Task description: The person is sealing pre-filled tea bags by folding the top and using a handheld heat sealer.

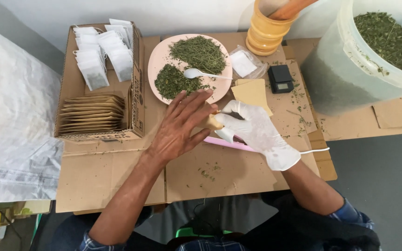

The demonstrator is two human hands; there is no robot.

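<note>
Both hands met at table centre: left hand (pixel 178 126) lay flat and open, right hand (pixel 256 131), gloved, apparently pinched a tan pouch (pixel 211 122) between them, above the pink sealer (pixel 229 143).

Small herb-packing workshop: cardboard-covered table (pixel 117 176), bucket of dried herb (pixel 350 69), pocket scale (pixel 280 78), boxed sachets (pixel 101 56).

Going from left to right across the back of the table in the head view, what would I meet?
Cardboard box of filled sachets → pink plate of dried herbs → clear bag → wooden mortar → black pocket scale → big plastic tub of herbs.
</note>
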